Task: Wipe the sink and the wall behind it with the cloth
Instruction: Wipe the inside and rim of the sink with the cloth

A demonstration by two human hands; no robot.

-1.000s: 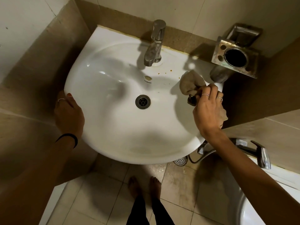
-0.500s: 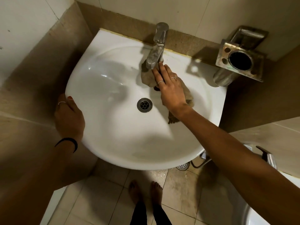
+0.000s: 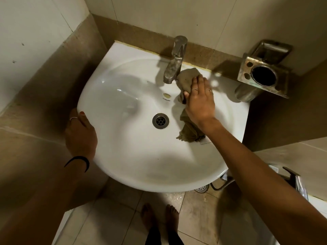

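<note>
The white sink (image 3: 132, 156) fills the middle of the head view, with a steel tap (image 3: 175, 61) at its back rim. My right hand (image 3: 200, 99) lies flat on a crumpled brown cloth (image 3: 187, 76) and presses it on the sink's back ledge, just right of the tap's base. The cloth's tail trails down into the bowl beside my wrist. My left hand (image 3: 80, 135) grips the sink's left rim, thumb on top. The tiled wall (image 3: 194, 23) rises behind the sink.
A steel wall holder (image 3: 263, 73) with a round cup opening hangs right of the sink. The drain (image 3: 160, 121) sits mid-bowl. A second tap (image 3: 292, 179) and a white fixture are at lower right. My bare feet (image 3: 159, 218) stand on the floor tiles.
My right hand swept the cloth from the sink's right rim to in front of the tap, then to the ledge right of the tap. My left hand stayed on the rim.
</note>
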